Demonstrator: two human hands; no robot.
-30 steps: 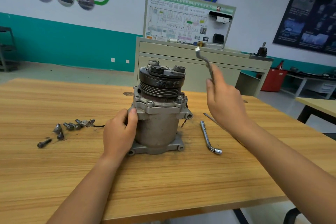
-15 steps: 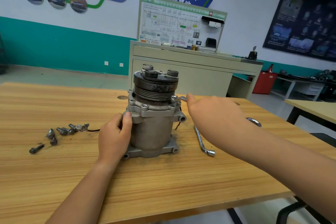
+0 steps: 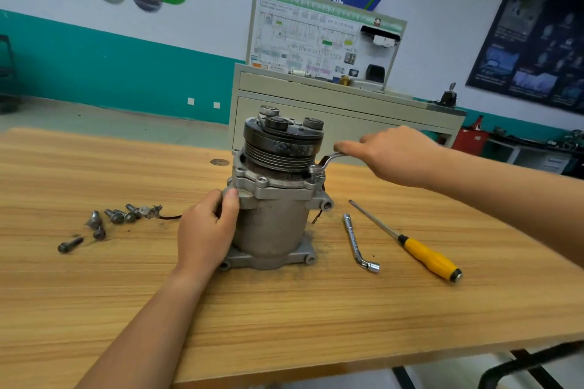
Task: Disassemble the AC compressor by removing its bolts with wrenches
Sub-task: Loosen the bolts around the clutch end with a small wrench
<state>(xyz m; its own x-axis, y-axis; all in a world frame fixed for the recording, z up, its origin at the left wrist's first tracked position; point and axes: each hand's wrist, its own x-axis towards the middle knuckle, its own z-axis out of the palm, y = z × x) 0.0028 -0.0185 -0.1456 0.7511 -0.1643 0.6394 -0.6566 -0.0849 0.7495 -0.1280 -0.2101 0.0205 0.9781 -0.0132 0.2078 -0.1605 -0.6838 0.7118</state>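
The AC compressor [image 3: 275,224] stands upright at the frame's centre on the wooden table [image 3: 284,319], the left hand [image 3: 205,234] curled round its left side under the flange [image 3: 278,188]. The right hand [image 3: 395,153], right of centre, grips a bent wrench [image 3: 328,162] whose ring sits on the flange's right corner (bolt hidden beneath). At left lie loose bolts [image 3: 117,218]; at right, a socket wrench [image 3: 357,243] and screwdriver [image 3: 425,254].
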